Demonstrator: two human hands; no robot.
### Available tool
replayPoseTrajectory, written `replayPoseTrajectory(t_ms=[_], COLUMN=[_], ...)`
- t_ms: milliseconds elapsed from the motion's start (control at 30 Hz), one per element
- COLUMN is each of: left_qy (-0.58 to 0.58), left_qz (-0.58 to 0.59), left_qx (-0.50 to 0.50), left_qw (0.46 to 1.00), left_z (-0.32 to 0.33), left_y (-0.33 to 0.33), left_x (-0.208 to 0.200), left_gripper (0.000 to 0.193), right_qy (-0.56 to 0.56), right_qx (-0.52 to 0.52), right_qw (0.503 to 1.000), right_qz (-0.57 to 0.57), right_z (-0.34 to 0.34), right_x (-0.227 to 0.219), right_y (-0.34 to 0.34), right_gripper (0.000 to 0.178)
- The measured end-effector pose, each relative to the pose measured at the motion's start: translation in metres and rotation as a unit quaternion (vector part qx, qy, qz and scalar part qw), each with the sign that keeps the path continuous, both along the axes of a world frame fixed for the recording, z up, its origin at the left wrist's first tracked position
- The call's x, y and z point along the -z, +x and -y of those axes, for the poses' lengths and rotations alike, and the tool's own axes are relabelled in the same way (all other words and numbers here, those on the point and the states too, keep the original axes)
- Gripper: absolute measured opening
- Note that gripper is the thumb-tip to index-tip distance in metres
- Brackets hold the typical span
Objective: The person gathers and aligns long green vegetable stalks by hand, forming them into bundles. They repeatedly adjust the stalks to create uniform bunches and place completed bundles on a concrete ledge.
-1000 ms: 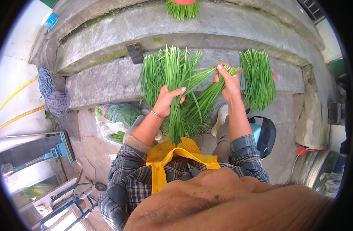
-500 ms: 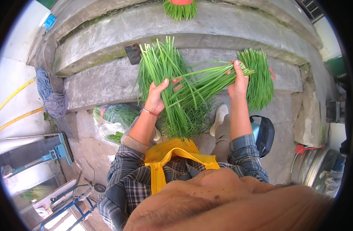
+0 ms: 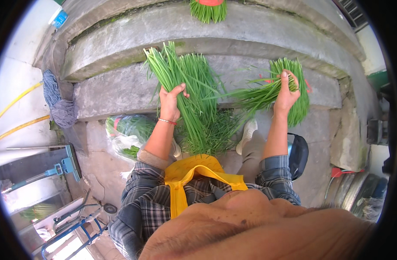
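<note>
My left hand is closed round a thick bundle of long green chives, its pale cut ends leaning up and left over the step. My right hand, off to the right, grips a smaller bunch of chives by the cut ends, leaves trailing left. Beside the left bundle lies a loose pile of chives on the step. Partly behind my right hand is another bunch with a red tie. Loose leaves are heaped low between my feet.
Concrete steps rise ahead, with a red-wrapped bunch of chives higher up. A clear plastic bag of greens sits at left, near a grey mop head and a blue-framed trolley. A dark bag stands by my right leg.
My hands have moved apart: the right went right with its bunch, over the tied one. The left bundle now tilts further left, and the phone seen on the step is hidden.
</note>
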State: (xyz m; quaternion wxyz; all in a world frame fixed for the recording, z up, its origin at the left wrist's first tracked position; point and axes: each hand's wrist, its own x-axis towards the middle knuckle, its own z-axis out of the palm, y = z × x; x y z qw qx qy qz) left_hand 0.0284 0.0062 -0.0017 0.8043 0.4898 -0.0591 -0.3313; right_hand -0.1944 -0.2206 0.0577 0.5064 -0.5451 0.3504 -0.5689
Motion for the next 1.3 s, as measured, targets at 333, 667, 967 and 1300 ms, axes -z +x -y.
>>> replayPoseTrajectory(t_ms=[333,667,967,1300], left_qy=[0.027,0.009,0.026,0.017], left_qz=[0.026,0.052,0.025,-0.017], left_qx=[0.199,0.277,0.369,0.297], left_qw=[0.979,0.959,0.929,0.955], left_z=[0.018,0.008,0.004,0.006], left_y=[-0.056,-0.042,-0.046,-0.046], left_x=[-0.007,-0.012,-0.017,-0.011], left_gripper=[0.034,0.026,0.036,0.030], right_qy=[0.099,-0.013,0.282,0.200], right_qx=[-0.392,-0.345,-0.300,-0.238], right_qw=[0.900,0.882,0.911,0.949], right_qz=[-0.165,-0.321,-0.022,-0.048], right_z=[-0.060,-0.027,-0.016,-0.019], right_x=[0.028,0.051,0.030,0.026], right_y=[0.040,0.026,0.030,0.029], right_gripper=[0.021,0.026,0.031,0.021])
